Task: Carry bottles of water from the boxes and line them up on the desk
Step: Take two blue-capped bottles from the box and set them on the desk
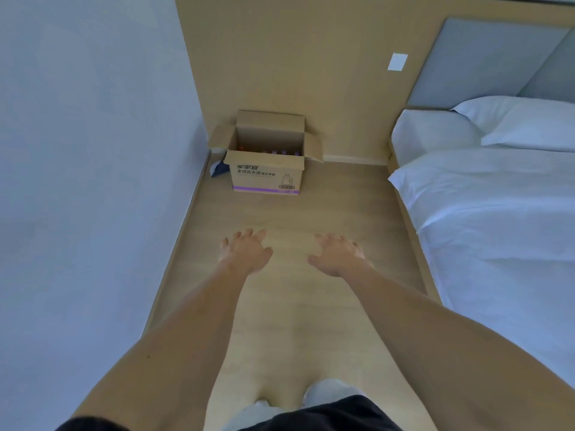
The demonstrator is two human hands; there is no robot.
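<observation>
An open cardboard box (267, 174) with a purple stripe and printed text stands on the wooden floor against the far wall. Several bottle caps (283, 152) show just above its front edge. Both my arms stretch forward over the floor, well short of the box. My left hand (245, 251) is palm down with its fingers spread and relaxed, holding nothing. My right hand (337, 255) is the same, empty with loose fingers. No desk is in view.
A white wall (93, 181) runs along the left. A bed (497, 213) with white sheets and pillows fills the right side. A small dark blue item (219, 168) lies left of the box. The wooden floor (295, 321) forms a corridor between wall and bed.
</observation>
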